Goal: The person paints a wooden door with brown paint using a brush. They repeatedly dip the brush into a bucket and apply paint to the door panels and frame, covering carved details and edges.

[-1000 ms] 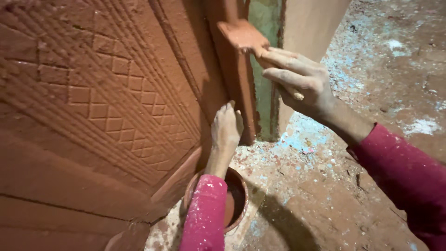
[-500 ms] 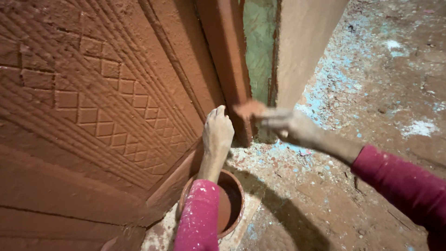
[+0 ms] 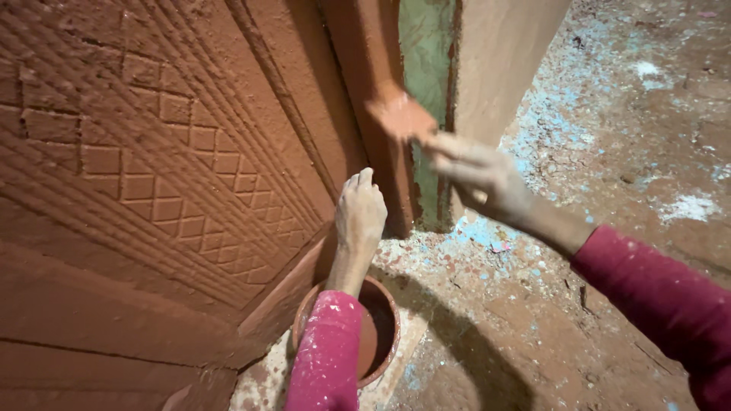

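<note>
- Right hand (image 3: 480,175) reaches in from the right, blurred. Its grip is closed on a small flat scraper (image 3: 401,116), pinched at the near end by the fingertips. The blade is coated in the same red-brown colour as the door.
- The scraper sits against the door's edge strip (image 3: 365,91), just beside the green-painted gap (image 3: 425,68) between door and wall. Whether the blade presses flat or only touches by an edge cannot be told through the blur.
- Left hand (image 3: 359,217) is raised with its back to the camera, fingers loosely curled, resting on the lower part of the same edge strip. It holds nothing that shows; whether the palm side grips anything cannot be told.
- Door (image 3: 152,175) fills the left half of the view: red-brown, rough-coated, carved with a grid of small squares framed by parallel ridges.
- A round bowl (image 3: 384,335) stands on the floor at the door's foot, directly under the left forearm, with red-brown paste inside. The sleeve hides part of its rim.
- Both sleeves are pink to dark red; the left sleeve (image 3: 327,354) is speckled with pale spots.
- Floor (image 3: 594,251) is brown earth-coloured, flecked with pale blue and white patches, thickest near the wall corner (image 3: 502,76).
</note>
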